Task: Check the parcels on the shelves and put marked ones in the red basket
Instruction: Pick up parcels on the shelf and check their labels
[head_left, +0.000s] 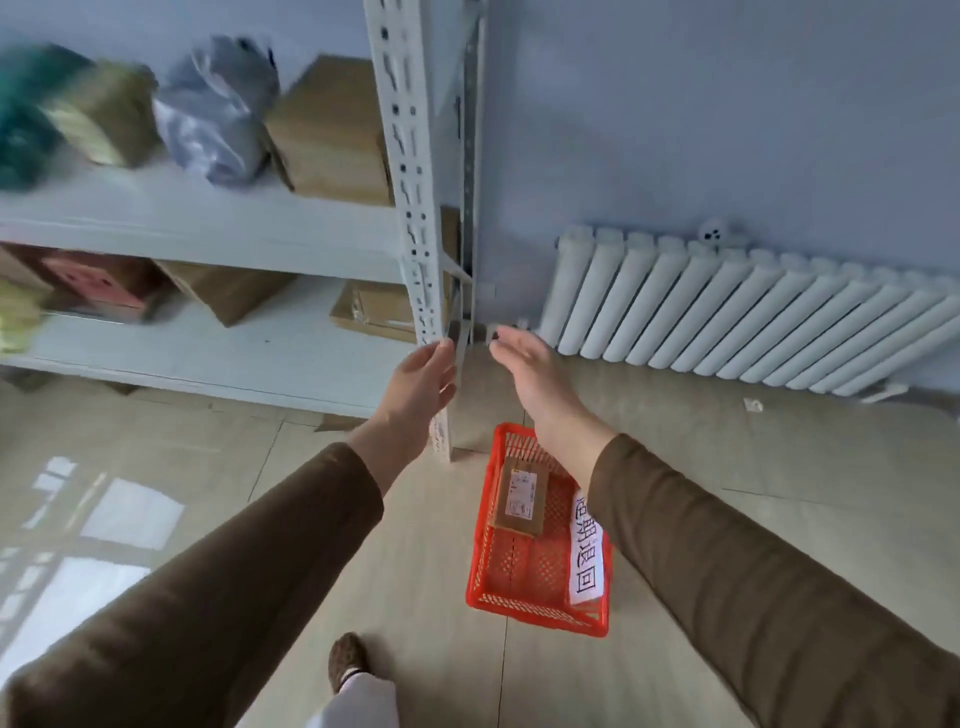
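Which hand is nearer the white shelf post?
Left. The left hand lies against the white shelf post; the right hand hangs open to the post's right, apart from it.

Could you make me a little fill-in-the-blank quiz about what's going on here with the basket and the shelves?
1. The red basket stands on the ____.
2. Inside the basket lies one flat ____ parcel with a label on it.
3. The left hand and the right hand are both ____, holding nothing.
4. On the upper shelf, the grey plastic bag sits between two ____ parcels.

Missing words: floor; brown; open; brown
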